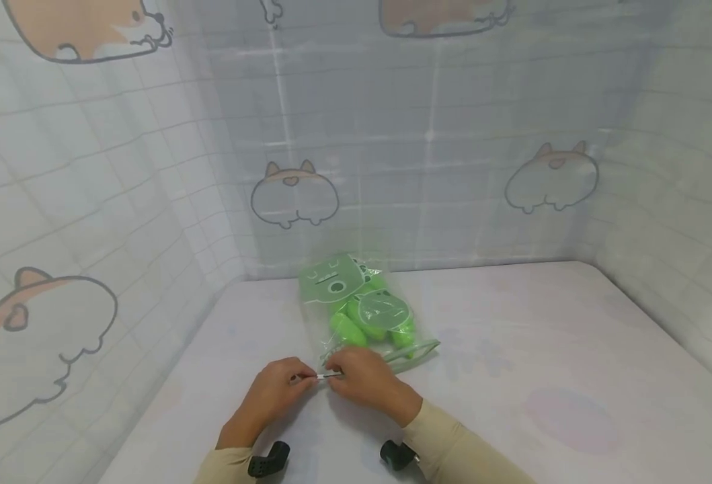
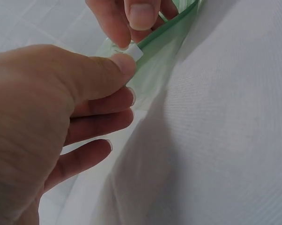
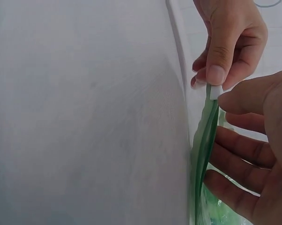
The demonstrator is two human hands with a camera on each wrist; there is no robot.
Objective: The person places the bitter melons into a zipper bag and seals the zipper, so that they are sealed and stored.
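A clear zipper bag (image 1: 386, 309) with green cartoon prints lies on the table, its opening edge toward me. Inside it are several bright green rounded objects (image 1: 348, 329). At the left end of the green zip strip (image 3: 207, 145) sits a small white slider (image 3: 216, 92). My left hand (image 1: 273, 393) pinches the bag's corner by the slider, thumb on top, other fingers loosely bent. Close beside it, my right hand (image 1: 364, 380) pinches the strip at the slider with thumb and forefinger. Its remaining fingers lie behind the strip in the right wrist view.
A pale tabletop (image 1: 513, 349) with faint coloured prints lies under the bag. White curtain-like walls (image 1: 362, 134) with a grid and cartoon dogs stand at the back and both sides. Dark wrist devices (image 1: 269, 460) show at both sleeves.
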